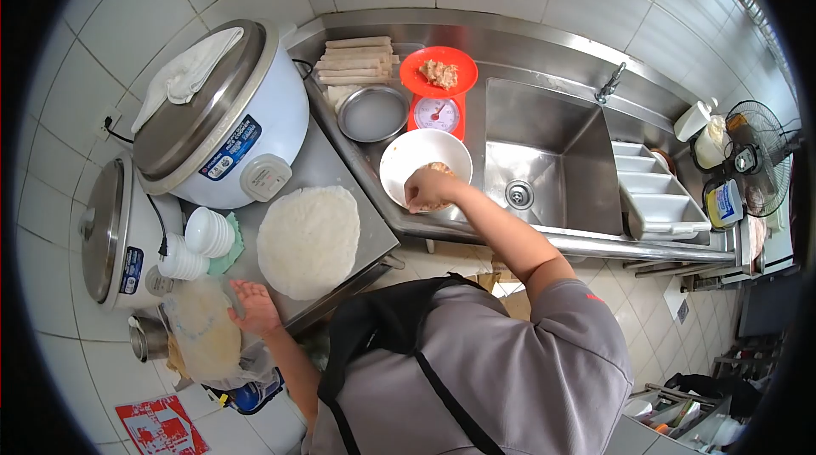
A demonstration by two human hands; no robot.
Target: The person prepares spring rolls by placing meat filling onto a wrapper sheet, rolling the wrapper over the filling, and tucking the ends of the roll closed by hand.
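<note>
My right hand (429, 190) reaches over the near rim of a white bowl (406, 156), its fingers bent together. Raw-looking minced filling (439, 167) shows in the bowl behind the hand; what the fingertips hold is hidden. Palm up and fingers spread, my left hand (255, 305) is beside a stack of thin pale wrappers in clear plastic (208, 327) and holds nothing. One round wrapper sheet (308, 242) lies flat on the steel counter between the hands. Behind the bowl, a red kitchen scale (437, 115) carries a lump of filling (439, 74) on its orange-red pan.
Uncooked rolls (355, 61) are stacked behind a round metal pan (372, 114). A large rice cooker (229, 127) and stacked white bowls (209, 232) stand at left. To the right are a steel sink (544, 140), a divided white tray (650, 183) and a fan (759, 153).
</note>
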